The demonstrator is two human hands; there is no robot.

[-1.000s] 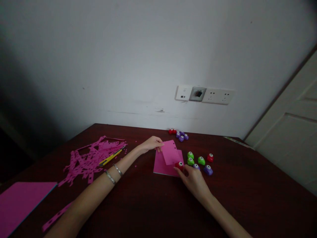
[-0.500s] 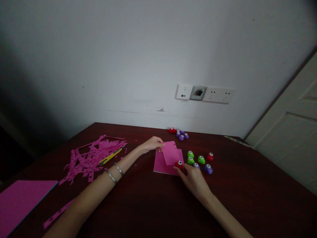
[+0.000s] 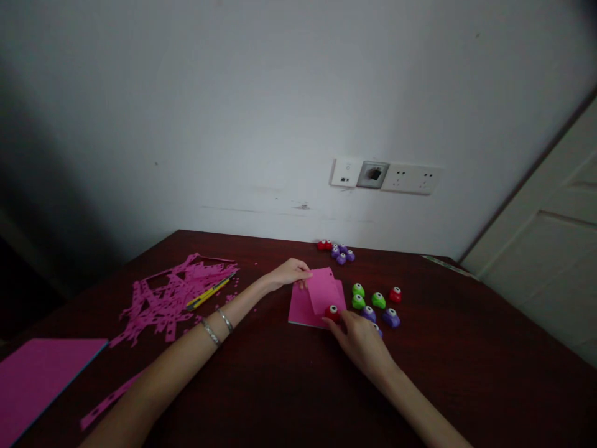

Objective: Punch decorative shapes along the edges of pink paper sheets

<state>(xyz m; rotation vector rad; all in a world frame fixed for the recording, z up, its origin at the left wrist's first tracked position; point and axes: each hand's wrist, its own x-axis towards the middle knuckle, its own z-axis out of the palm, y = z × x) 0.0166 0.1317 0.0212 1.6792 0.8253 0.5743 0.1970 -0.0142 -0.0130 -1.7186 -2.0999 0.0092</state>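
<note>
Left hand (image 3: 290, 272) pinches the pink sheet (image 3: 323, 291) at its far-left corner. Right hand (image 3: 366, 343) pinches a red punch (image 3: 333, 313) at the sheet's near edge; can't tell if it's pressed. Done: hole marks (image 3: 331, 274) right of left fingertips, strip pile (image 3: 172, 298) left of them. Left: most of sheet looks unpunched, paper stack (image 3: 301, 314) under fingers too.

At lower centre of the frame, bare surface (image 3: 280, 398) leaves a wide lane between left arm (image 3: 180, 361) and right arm (image 3: 417, 401), closed at its far end by pink paper (image 3: 323, 292). Small punches (image 3: 378, 300) crowd the space just right of centre; beyond them, rightward, lies open room. Paper strips (image 3: 161, 302) and a cutter (image 3: 209, 295) obstruct the left.
</note>
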